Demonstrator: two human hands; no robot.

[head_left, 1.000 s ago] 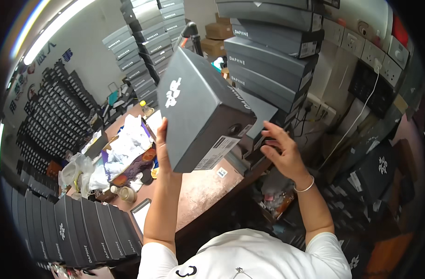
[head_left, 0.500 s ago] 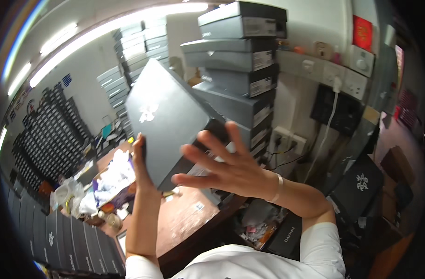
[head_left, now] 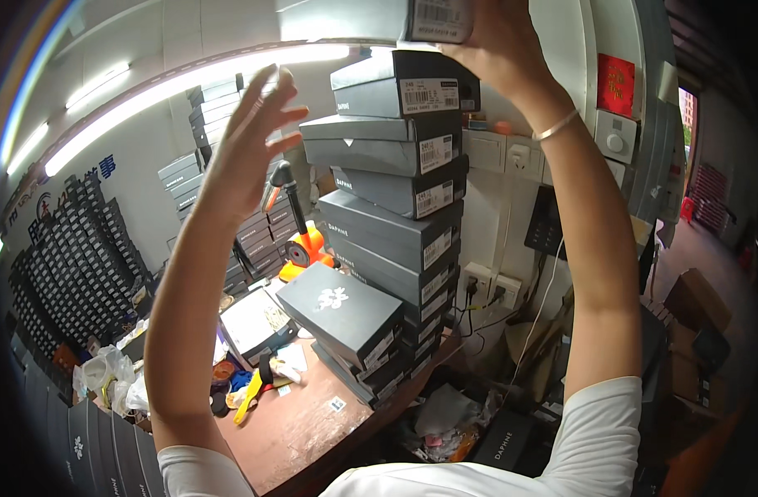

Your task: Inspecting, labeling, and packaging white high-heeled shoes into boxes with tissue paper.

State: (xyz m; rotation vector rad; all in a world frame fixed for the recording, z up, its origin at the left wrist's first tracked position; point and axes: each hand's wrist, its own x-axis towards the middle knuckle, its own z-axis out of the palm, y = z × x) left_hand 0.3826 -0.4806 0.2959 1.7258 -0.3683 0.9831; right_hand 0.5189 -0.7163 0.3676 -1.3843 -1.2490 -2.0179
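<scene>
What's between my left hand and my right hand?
In the head view, the upper part of the tall box stack and, above it in the picture, the raised box that your right hand holds.

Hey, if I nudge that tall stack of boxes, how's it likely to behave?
The stack would probably shift or tip near the top, since its upper boxes sit out of line. They seem fairly stiff, judging by their flat sides and crisp edges.

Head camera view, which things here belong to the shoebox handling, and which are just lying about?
Part of the handling:
grey shoebox, held up by the right hand
left hand, open
tall shoebox stack
flower-marked shoebox beside the stack

Apparently just lying about:
yellow-handled tool
plastic bag
</scene>
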